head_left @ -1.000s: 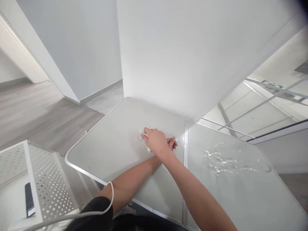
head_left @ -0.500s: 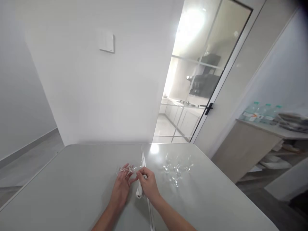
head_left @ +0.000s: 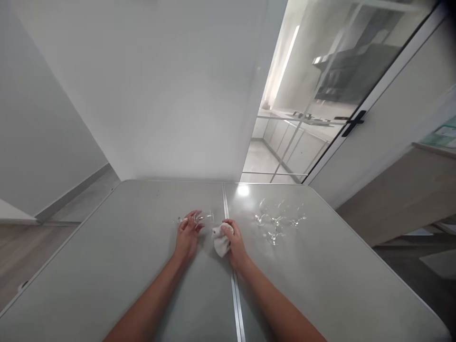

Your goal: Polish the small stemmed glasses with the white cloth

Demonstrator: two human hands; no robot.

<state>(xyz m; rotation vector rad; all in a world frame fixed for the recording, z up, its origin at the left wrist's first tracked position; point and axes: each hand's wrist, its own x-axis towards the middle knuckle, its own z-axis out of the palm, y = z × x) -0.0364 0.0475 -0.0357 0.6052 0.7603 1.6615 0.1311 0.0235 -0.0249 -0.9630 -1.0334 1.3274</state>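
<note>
My left hand (head_left: 188, 236) is closed around a clear stemmed glass (head_left: 204, 218). The glass lies sideways in the fingers, its bowl pointing right and its foot to the left. Bunched in my right hand (head_left: 235, 243) is a white cloth (head_left: 221, 241), just right of the bowl's rim and apart from it. Both hands are over the middle of the grey table, close to its seam. Right of the right hand, several clear stemmed glasses (head_left: 276, 221) stand grouped on the tabletop.
A metal seam (head_left: 235, 294) divides the grey table (head_left: 117, 270). Behind it rise a white wall (head_left: 178, 104) and a glass-paned door (head_left: 288, 133) with a black handle (head_left: 354, 124). A wooden cabinet (head_left: 395, 190) stands at the right.
My view has tipped downward. My hands have moved apart: the right hand with the cloth has drawn away from the glass, whose bowl now shows more clearly in the left hand.
</note>
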